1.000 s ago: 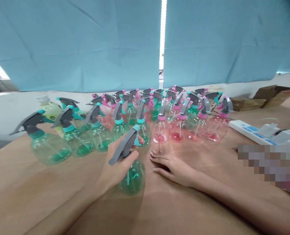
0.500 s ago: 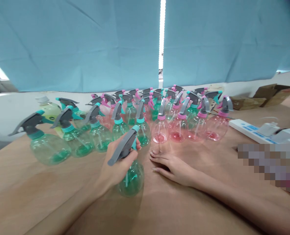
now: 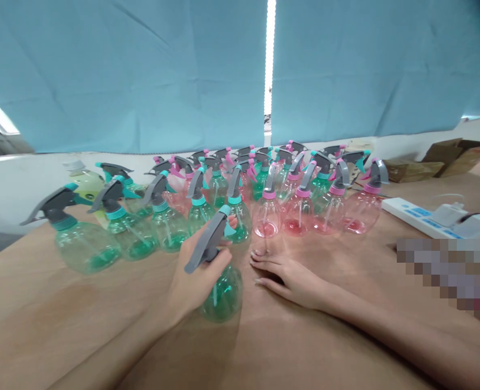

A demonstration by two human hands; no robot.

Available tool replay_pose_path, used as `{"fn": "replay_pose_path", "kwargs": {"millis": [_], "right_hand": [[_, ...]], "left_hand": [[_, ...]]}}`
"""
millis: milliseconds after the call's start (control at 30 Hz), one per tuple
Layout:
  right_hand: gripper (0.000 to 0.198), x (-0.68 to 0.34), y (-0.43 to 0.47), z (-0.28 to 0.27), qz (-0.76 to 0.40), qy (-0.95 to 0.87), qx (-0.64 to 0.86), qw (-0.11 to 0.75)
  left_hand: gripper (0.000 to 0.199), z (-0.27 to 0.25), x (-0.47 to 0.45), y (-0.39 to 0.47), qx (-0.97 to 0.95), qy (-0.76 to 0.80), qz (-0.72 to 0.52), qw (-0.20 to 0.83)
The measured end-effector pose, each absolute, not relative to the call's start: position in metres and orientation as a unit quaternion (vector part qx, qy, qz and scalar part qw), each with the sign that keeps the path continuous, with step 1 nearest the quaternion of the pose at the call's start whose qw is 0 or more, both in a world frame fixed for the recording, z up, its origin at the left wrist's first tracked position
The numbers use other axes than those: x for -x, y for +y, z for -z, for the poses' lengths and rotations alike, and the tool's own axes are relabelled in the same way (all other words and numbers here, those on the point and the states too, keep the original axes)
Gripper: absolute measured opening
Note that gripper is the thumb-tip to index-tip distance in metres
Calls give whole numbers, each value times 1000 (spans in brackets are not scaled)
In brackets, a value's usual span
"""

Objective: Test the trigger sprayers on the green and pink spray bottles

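Note:
My left hand (image 3: 201, 265) is wrapped round the neck of a green spray bottle (image 3: 223, 295) with a grey and teal trigger head. Its base seems to be on or just over the table; I cannot tell which. My right hand (image 3: 290, 276) lies flat on the tabletop, fingers stretched towards the held bottle but apart from it. Beyond my hands stand rows of similar bottles. A green spray bottle (image 3: 170, 233) is among those at the left, and a pink spray bottle (image 3: 266, 216) is among those at the right.
A white power strip (image 3: 416, 216) with plugs lies at the right. Behind it are brown cardboard boxes (image 3: 446, 157). At the back left stands a jug of yellowish liquid (image 3: 86, 181). A blue curtain (image 3: 142, 76) hangs behind the wooden table (image 3: 73, 319).
The whole view has shifted slightly. My left hand keeps its grip on the green spray bottle, which appears marginally higher and more to the right. My right hand rests as before.

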State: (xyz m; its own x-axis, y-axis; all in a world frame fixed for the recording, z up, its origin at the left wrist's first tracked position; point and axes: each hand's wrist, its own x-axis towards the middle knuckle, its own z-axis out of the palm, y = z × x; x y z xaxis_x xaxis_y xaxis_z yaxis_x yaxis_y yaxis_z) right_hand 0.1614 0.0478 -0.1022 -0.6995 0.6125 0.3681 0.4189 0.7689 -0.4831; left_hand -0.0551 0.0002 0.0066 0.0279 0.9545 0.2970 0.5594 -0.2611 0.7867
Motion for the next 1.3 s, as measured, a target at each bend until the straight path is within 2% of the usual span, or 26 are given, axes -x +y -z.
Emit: {"fn": "replay_pose_path", "kwargs": {"millis": [600, 900, 1300], "right_hand": [[44, -161, 47, 98, -185, -904, 284, 261], [44, -161, 47, 100, -185, -902, 285, 266], [44, -161, 46, 97, -187, -903, 286, 261]], "left_hand": [[46, -11, 53, -1, -682, 545, -422, 246], [39, -12, 51, -1, -669, 552, -431, 248], [44, -13, 53, 0, -672, 541, -431, 264]]}}
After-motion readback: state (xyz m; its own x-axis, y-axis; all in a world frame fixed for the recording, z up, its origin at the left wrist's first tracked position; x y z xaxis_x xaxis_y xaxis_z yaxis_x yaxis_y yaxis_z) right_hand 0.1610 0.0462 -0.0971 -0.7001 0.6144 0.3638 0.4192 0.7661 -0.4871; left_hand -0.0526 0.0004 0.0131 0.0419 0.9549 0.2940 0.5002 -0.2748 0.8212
